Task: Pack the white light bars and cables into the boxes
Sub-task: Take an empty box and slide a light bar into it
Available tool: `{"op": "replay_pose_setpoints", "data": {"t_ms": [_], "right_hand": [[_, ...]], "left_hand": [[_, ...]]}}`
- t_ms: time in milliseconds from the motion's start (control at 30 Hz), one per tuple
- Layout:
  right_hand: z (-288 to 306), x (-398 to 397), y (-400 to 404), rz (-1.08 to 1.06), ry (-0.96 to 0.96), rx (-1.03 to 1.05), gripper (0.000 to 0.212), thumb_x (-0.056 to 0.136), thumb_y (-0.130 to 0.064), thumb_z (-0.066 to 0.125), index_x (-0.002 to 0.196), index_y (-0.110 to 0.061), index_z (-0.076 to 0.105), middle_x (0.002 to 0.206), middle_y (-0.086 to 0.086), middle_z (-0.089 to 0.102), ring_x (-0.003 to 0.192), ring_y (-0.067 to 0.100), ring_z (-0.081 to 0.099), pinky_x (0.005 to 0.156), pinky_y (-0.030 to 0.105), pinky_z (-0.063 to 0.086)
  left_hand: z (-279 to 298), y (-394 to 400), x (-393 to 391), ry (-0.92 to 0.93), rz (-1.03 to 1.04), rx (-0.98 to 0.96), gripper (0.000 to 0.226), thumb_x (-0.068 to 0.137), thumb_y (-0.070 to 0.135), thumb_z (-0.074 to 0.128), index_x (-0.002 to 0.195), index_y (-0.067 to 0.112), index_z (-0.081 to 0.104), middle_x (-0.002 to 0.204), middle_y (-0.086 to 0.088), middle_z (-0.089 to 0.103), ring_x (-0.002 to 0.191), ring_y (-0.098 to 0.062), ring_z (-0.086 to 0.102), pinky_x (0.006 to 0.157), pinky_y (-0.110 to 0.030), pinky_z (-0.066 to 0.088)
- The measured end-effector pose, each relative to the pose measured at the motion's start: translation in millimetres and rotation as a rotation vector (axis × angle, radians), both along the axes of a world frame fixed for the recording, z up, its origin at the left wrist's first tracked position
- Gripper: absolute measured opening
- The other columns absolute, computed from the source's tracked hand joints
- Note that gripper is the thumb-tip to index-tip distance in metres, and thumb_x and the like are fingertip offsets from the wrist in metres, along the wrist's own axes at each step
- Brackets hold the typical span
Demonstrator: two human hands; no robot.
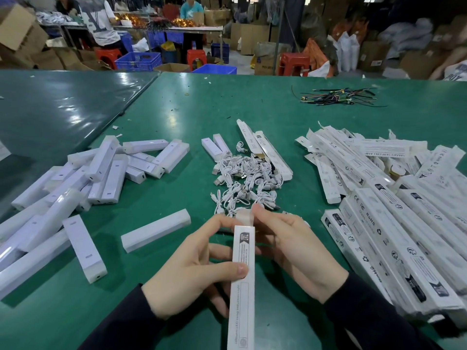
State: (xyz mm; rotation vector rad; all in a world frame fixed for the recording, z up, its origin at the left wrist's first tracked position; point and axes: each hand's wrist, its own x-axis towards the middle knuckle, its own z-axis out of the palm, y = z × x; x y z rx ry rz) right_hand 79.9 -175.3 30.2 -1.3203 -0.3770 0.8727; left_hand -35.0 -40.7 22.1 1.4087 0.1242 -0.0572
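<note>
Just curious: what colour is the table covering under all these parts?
Green, a glossy mat on the table, clearest in the head view.

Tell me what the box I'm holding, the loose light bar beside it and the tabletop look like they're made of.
The box looks like thin matt white printed card; its end flap folds. The loose light bar looks like smooth white plastic, frosted and slightly translucent at the ends, possibly film-wrapped. The tabletop seems a green vinyl or rubber mat, semi-gloss, showing lamp reflections.
</note>
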Motion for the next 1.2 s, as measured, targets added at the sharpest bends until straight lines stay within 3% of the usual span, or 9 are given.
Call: {"op": "replay_pose_setpoints", "data": {"t_ms": [100, 433, 600, 700, 800, 900, 1000, 1100, 1200], "right_hand": [[0.6, 0.8, -1.3, 0.015, -0.06, 0.013, 0.017, 0.086, -0.023, 0.067, 0.094, -0.016, 0.08, 0.09, 0.008, 0.076, 0.07, 0.011, 0.064, 0.062, 0.02, 0.052], [-0.4, 3.5, -4.2, 0.007, -0.141, -0.013, 0.019, 0.088, -0.015, 0.062, 0.09, -0.017, 0.08, 0.096, 0.004, 0.077, 0.075, 0.01, 0.066, 0.066, 0.021, 0.054], [-4.8, 0.1, -2.6, -0.014, -0.282, -0.006, 0.014, 0.087, -0.016, 0.067, 0.089, -0.018, 0.081, 0.086, 0.001, 0.076, 0.074, 0.008, 0.065, 0.064, 0.021, 0.05], [-8.6, -2.9, -3.0, -0.02, -0.422, 0.039, 0.011, 0.078, -0.025, 0.071, 0.082, -0.018, 0.078, 0.085, 0.004, 0.075, 0.072, 0.009, 0.062, 0.064, 0.021, 0.049], [-11.6, -5.8, -1.2, 0.082, -0.387, 0.14, 0.019, 0.07, -0.028, 0.077, 0.085, -0.021, 0.07, 0.099, 0.008, 0.074, 0.079, 0.014, 0.065, 0.067, 0.024, 0.052], [-12.9, -6.6, 1.3, 0.109, -0.317, 0.203, 0.035, 0.073, -0.021, 0.079, 0.105, -0.019, 0.068, 0.092, 0.007, 0.072, 0.076, 0.015, 0.063, 0.066, 0.026, 0.054], [-14.3, -6.5, 2.8, -0.07, -0.362, 0.126, 0.028, 0.067, -0.02, 0.081, 0.093, -0.023, 0.072, 0.09, 0.012, 0.066, 0.068, 0.017, 0.057, 0.061, 0.026, 0.053], [-20.3, -8.9, 2.3, -0.108, -0.512, 0.04, 0.03, 0.064, -0.025, 0.085, 0.089, -0.025, 0.067, 0.092, 0.006, 0.07, 0.065, 0.033, 0.059, 0.06, 0.037, 0.049], [-21.7, -13.7, 2.0, 0.06, -0.82, 0.007, 0.02, 0.074, -0.035, 0.081, 0.084, -0.023, 0.068, 0.083, -0.004, 0.068, 0.069, 0.019, 0.064, 0.062, 0.033, 0.052]], "left_hand": [[-0.3, 1.5, -0.5, -0.004, 0.026, -0.01, 0.04, 0.07, 0.023, 0.076, 0.101, 0.036, 0.054, 0.093, -0.023, 0.071, 0.062, -0.033, 0.064, 0.044, -0.032, 0.054], [-1.1, 1.1, -0.1, 0.0, 0.057, -0.018, 0.045, 0.067, 0.022, 0.078, 0.099, 0.037, 0.049, 0.09, -0.039, 0.06, 0.065, -0.039, 0.056, 0.04, -0.028, 0.048], [-1.7, 2.9, 0.4, -0.039, 0.162, -0.072, 0.058, 0.069, 0.015, 0.077, 0.116, 0.034, 0.048, 0.073, -0.031, 0.064, 0.059, -0.034, 0.062, 0.059, -0.036, 0.047], [2.7, 2.2, 2.2, -0.022, 0.15, -0.151, 0.06, 0.074, 0.01, 0.071, 0.126, 0.022, 0.045, 0.067, -0.028, 0.063, 0.046, -0.029, 0.062, 0.047, -0.03, 0.051], [8.1, 9.0, 4.0, 0.025, 0.12, -0.13, 0.06, 0.078, 0.012, 0.075, 0.131, 0.009, 0.047, 0.072, -0.016, 0.07, 0.044, -0.02, 0.062, 0.041, -0.024, 0.05], [8.7, 13.7, 4.5, 0.009, 0.123, -0.396, 0.045, 0.088, 0.021, 0.057, 0.128, 0.001, 0.056, 0.052, -0.009, 0.062, 0.028, -0.01, 0.051, 0.027, -0.014, 0.037], [5.0, 17.1, 3.3, 0.011, 0.375, -0.63, 0.039, 0.084, 0.033, 0.046, 0.108, 0.008, 0.064, 0.059, -0.012, 0.056, 0.035, -0.013, 0.047, 0.029, -0.014, 0.035], [1.3, 13.7, 7.9, -0.06, 0.526, -0.317, 0.033, 0.075, 0.043, 0.056, 0.092, 0.018, 0.068, 0.074, -0.009, 0.063, 0.057, -0.019, 0.054, 0.041, -0.024, 0.044], [-4.4, 8.4, 10.0, -0.094, 0.665, -0.068, 0.041, 0.068, 0.041, 0.066, 0.099, 0.015, 0.073, 0.082, -0.003, 0.07, 0.07, -0.015, 0.065, 0.058, -0.024, 0.056]]}}
